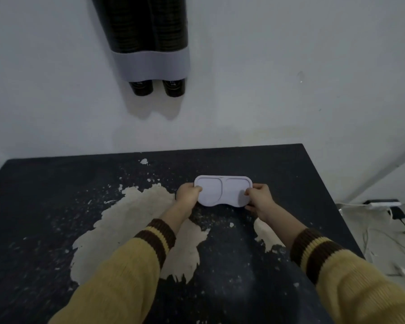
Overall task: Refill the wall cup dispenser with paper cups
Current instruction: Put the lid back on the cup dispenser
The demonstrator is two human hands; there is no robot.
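Near the table's (56,183) far edge, left hand (188,194) and right hand (258,198) pinch the short ends of the dispenser lid (222,190), which seems light, stiff and smooth.

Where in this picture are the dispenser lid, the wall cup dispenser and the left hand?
dispenser lid (222,191): head view, middle of its flat white top.
wall cup dispenser (152,65): head view, grey band near its bottom.
left hand (187,194): head view, back of the hand.

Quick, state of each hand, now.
Left hand: closed on the left end of the dispenser lid.
Right hand: closed on its right end.
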